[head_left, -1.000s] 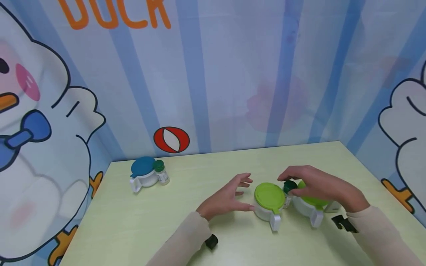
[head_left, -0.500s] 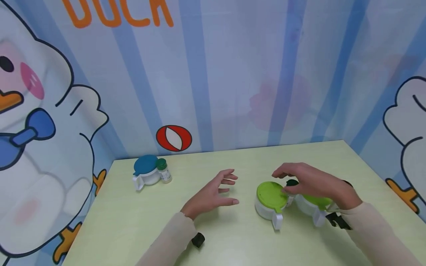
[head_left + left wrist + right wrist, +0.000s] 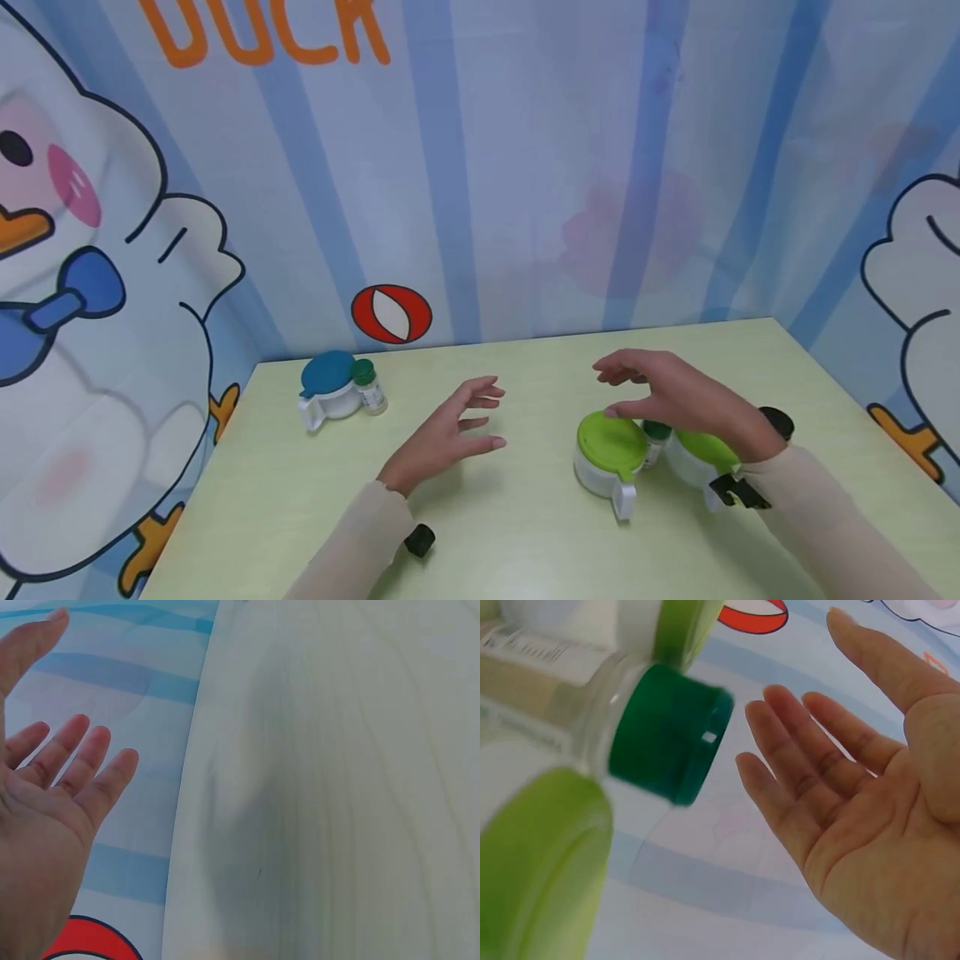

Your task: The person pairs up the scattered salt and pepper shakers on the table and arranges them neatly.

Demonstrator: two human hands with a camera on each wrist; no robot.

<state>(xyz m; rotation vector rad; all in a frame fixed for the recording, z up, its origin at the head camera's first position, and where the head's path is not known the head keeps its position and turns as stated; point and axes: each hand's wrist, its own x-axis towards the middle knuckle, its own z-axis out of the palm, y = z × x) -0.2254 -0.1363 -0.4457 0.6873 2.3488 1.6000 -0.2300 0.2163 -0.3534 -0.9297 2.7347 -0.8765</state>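
Hovering just above the far side of the left lime-lidded pot (image 3: 611,443), the right hand (image 3: 678,398) I follow over the remote feed is released, fingers loosely bent, its thumb crossing the lid's far edge in the head view. From the right wrist I see the palm side and a gap between those fingertips and the cap of the nearer green-capped bottle (image 3: 656,432). That bottle stands just right of the left lime-lidded pot, between it and the second lime-lidded pot (image 3: 699,450), which the right forearm partly hides from me. Farther right of the landmark pot, a dark round top (image 3: 777,422) shows beyond the wrist; I cannot tell what it belongs to.

Well left of the left lime-lidded pot, I have the left hand (image 3: 446,433) above the pale table (image 3: 517,542), also released, thumb and fingers spread. Farther left of the landmark pot, near the table's back edge, I make out a blue-lidded pot (image 3: 328,375) with another green-capped bottle (image 3: 371,388) just beside it. Beyond all of these hangs a blue-striped backdrop (image 3: 525,167) printed with a red-and-white ball (image 3: 392,314).
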